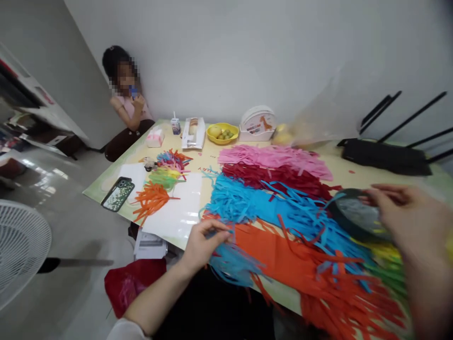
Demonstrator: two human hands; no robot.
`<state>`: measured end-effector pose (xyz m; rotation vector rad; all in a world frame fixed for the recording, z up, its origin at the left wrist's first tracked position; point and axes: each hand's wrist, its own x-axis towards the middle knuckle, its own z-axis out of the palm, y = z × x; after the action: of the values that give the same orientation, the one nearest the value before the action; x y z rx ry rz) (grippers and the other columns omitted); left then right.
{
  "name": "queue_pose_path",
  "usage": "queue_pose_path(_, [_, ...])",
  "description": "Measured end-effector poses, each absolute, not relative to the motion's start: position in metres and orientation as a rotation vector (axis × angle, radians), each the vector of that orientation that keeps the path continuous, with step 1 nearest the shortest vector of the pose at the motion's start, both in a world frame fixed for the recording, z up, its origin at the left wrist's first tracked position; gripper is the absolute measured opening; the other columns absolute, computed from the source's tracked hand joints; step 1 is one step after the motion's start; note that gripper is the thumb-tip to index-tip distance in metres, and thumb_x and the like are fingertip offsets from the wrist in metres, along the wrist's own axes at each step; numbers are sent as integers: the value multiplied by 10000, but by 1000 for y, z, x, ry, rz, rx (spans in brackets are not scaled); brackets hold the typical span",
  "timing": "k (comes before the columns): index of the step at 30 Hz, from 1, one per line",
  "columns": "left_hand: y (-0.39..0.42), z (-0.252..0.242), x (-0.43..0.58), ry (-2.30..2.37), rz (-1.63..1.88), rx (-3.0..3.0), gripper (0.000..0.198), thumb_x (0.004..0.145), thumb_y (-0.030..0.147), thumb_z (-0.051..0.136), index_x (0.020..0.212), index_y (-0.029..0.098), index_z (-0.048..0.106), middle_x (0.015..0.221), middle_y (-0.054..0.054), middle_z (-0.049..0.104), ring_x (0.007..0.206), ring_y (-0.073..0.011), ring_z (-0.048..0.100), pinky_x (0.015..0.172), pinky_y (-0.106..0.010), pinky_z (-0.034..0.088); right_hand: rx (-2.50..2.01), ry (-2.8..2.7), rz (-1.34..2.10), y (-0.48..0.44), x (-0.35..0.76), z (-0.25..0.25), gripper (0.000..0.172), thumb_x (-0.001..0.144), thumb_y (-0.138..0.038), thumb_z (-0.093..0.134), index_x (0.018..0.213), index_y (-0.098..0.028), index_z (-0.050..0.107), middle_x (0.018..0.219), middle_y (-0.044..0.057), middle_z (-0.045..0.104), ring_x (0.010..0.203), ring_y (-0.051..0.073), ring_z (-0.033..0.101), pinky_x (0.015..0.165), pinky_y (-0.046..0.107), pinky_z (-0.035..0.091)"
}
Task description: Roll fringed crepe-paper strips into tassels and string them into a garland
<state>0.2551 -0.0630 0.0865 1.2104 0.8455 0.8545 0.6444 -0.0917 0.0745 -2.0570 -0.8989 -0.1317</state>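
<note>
Blue tassel, pinched near its top between thumb and fingers of left hand, hanging just right of and below the fingertips, at the near edge of table. Right hand, blurred, with bent fingers at the rim of tape roll; cannot tell whether gripping it or only touching. Just right of left hand, orange fringe; beyond that, in rows farther from left hand, blue fringe, red fringe and pink fringe. Just left of right wrist, green fringe, partly hidden. Beyond and left of left hand, orange tassel, partly over white sheet, with phone farther left. Well beyond left hand, yellow bowl. Farther off to its left, another person.
</note>
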Motion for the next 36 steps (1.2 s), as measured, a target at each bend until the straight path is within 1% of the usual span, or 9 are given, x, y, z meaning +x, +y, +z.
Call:
queue_pose_path(2, [-53,87,252,861,950,1228,187,751,318,742,797,143,697,677,-19,687,641,-130,639,676,-239,500,-1710,-913,191,-102,581,91,174,800,-290,730,900,-161,672,807,167,732,673,197,702,617,328,514])
queue_pose_path(3, [-50,89,251,854,976,1245,186,757,318,737,804,144,695,690,-20,690,650,-133,645,686,-244,504,-1589,-1002,342,-106,546,97,199,801,-338,732,897,-174,672,812,148,734,691,199,707,657,338,544])
queue_pose_path(7, [-50,98,250,823,1001,1380,155,788,301,712,812,149,699,758,-36,713,730,-151,664,749,-264,508,-1321,-1216,733,-112,431,110,222,836,-412,681,821,-191,669,653,42,698,555,163,669,550,285,566])
queue_pose_path(12, [-59,105,238,790,1008,1481,135,810,285,694,815,149,697,786,-43,710,763,-157,658,760,-265,503,-1201,-1171,881,-111,389,113,205,825,-387,694,840,-183,682,658,21,703,544,143,674,511,233,564])
queue_pose_path(18, [-63,111,224,777,1055,1640,104,842,252,656,811,157,686,783,-38,714,752,-154,655,733,-260,502,-1189,-1226,886,-118,381,116,149,832,-329,697,864,-183,690,651,14,708,547,138,678,506,211,555])
queue_pose_path(24, [-68,117,214,738,1123,2080,97,885,218,604,831,183,676,820,-54,714,814,-182,650,779,-304,479,-1251,-1433,631,-121,377,119,97,867,-269,652,843,-185,694,646,11,703,523,117,651,506,197,524])
queue_pose_path(26, [-69,118,210,725,1101,2109,96,892,209,592,839,183,667,821,-54,707,809,-180,643,771,-302,476,-1253,-1495,575,-122,378,119,116,866,-281,653,828,-182,700,629,9,696,492,110,631,487,195,510])
queue_pose_path(31, [-71,121,202,604,991,2058,90,900,223,595,863,189,669,827,-47,709,799,-172,639,762,-288,471,-1246,-1482,690,-128,377,119,216,867,-382,647,808,-181,699,586,7,675,415,108,592,398,194,466])
queue_pose_path(36, [-80,119,205,721,1020,2118,110,898,229,581,867,207,684,826,-60,705,827,-203,624,788,-322,454,-1362,-1543,506,-137,377,116,152,838,-346,678,778,-210,712,688,31,723,529,134,641,525,235,520])
